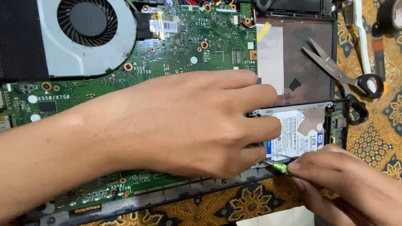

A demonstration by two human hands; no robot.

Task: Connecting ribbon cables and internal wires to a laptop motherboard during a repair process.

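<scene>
An opened laptop point(293, 54) with its back cover off fills the view, showing a green circuit board point(176, 50) and a round black cooling fan point(87, 19), on a tabletop spread with brown patterned cloth point(377, 138). The left hand point(188, 125) lies flat across the board, fingers extended and holding nothing, fingertips pressing the silver hard drive point(299, 129) in its bay at the lower right. The right hand point(335, 175) pinches a green-tipped screwdriver point(278, 167) at the drive's near edge. Judged from this, steady downward pressure and a straight, upright driver would keep the tip seated. The screw itself is hidden under the fingers, and the driver's handle is covered. Scissors point(335, 69) lie beside the laptop.
</scene>
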